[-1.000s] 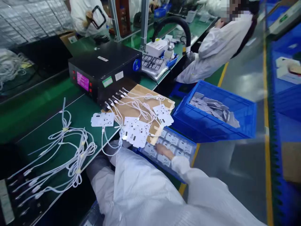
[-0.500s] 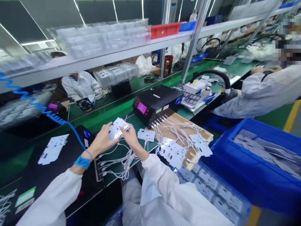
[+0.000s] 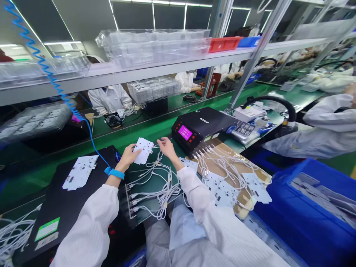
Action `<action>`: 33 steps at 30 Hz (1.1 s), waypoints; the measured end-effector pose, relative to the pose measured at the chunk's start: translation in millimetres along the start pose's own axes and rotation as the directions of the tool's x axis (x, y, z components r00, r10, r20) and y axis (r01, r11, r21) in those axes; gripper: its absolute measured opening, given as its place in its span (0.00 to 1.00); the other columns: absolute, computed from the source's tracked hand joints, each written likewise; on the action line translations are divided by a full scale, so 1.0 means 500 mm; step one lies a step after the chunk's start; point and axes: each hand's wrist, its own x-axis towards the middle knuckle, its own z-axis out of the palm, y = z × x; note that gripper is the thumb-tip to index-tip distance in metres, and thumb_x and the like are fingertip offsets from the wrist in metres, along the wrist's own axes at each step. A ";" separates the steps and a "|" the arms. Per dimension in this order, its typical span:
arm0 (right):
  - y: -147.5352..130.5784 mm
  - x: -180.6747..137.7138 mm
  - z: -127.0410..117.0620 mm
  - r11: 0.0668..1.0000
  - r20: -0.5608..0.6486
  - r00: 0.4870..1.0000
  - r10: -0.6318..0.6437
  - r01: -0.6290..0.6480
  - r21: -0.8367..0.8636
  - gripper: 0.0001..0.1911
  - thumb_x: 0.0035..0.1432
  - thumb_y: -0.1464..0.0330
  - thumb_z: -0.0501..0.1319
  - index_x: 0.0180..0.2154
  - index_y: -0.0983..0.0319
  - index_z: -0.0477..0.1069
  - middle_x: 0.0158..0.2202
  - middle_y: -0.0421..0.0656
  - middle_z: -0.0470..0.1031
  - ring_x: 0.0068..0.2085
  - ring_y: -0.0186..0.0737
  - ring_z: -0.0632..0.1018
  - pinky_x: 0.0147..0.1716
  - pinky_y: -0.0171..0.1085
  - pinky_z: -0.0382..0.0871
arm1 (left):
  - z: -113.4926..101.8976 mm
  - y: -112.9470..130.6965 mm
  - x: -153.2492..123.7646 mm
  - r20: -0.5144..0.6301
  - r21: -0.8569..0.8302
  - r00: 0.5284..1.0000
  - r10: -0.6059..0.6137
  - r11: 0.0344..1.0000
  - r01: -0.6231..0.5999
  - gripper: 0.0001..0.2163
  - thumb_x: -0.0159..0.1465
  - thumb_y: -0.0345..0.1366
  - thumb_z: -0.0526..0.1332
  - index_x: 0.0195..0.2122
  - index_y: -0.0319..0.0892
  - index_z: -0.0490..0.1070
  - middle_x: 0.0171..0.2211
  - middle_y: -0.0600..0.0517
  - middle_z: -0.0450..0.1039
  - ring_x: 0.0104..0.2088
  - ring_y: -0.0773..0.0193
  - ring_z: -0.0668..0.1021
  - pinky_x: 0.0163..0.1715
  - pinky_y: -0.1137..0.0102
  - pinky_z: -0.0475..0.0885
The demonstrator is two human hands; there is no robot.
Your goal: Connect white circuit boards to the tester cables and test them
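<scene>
Taking the black unit with the lit magenta screen (image 3: 204, 126) as landmark, both of the person's arms reach forward to the green bench on its left side. The left hand (image 3: 128, 155) is the farther from the unit, its forearm slanting up from the lower left, a blue wrist band (image 3: 115, 173) just above the cuff. It grips a white circuit board (image 3: 144, 151) by the near edge, thumb laid across the face and the other fingers mostly hidden; the board is held up, tilted, left of the unit and above the loose white cables (image 3: 164, 193). The right hand (image 3: 167, 147) is between the board and the unit, wrist bent and fingers curled, the fingertips near the board's edge where a thin white cable end shows; whether they pinch that cable I cannot tell. Half a second ago both hands held the board, the right thumb on its face; now only the left holds it, and the right has moved off toward the unit. A second ago the right hand was over the tray of boards at the unit's near right, with the left out of view.
</scene>
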 end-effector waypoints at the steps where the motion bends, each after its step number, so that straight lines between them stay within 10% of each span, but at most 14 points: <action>1: 0.011 0.009 -0.007 0.998 -0.036 0.999 0.014 -0.017 -0.068 0.21 0.70 0.62 0.62 0.59 0.64 0.69 0.57 0.57 0.78 0.60 0.50 0.78 0.60 0.46 0.71 | -0.004 -0.006 0.007 -0.051 0.015 0.999 0.003 1.000 -0.002 0.23 0.59 0.34 0.71 0.56 0.35 0.73 0.47 0.37 0.82 0.42 0.51 0.85 0.40 0.62 0.81; 12: 0.071 0.061 0.052 0.925 0.058 0.995 0.076 -0.048 -0.377 0.12 0.65 0.63 0.66 0.46 0.64 0.77 0.53 0.58 0.81 0.57 0.54 0.79 0.55 0.43 0.70 | -0.020 -0.020 0.021 -0.203 0.111 0.978 0.054 0.993 -0.032 0.23 0.63 0.31 0.66 0.59 0.37 0.71 0.51 0.38 0.80 0.49 0.49 0.83 0.52 0.58 0.78; 22: 0.055 0.067 0.084 0.986 0.105 0.990 -0.096 0.109 -0.129 0.02 0.56 0.68 0.70 0.32 0.60 0.79 0.32 0.43 0.82 0.39 0.43 0.82 0.45 0.39 0.73 | -0.030 -0.010 0.008 -0.217 0.105 0.972 0.085 0.992 -0.064 0.27 0.62 0.30 0.66 0.64 0.39 0.69 0.49 0.41 0.80 0.48 0.51 0.83 0.54 0.57 0.77; 33: 0.049 -0.023 0.067 0.954 0.089 0.953 -0.288 0.278 0.114 0.17 0.64 0.55 0.58 0.38 0.61 0.78 0.29 0.40 0.77 0.31 0.39 0.75 0.35 0.37 0.68 | -0.029 0.005 0.000 -0.194 0.045 0.978 0.077 0.997 -0.069 0.29 0.64 0.30 0.64 0.67 0.39 0.67 0.52 0.39 0.79 0.49 0.50 0.82 0.54 0.54 0.78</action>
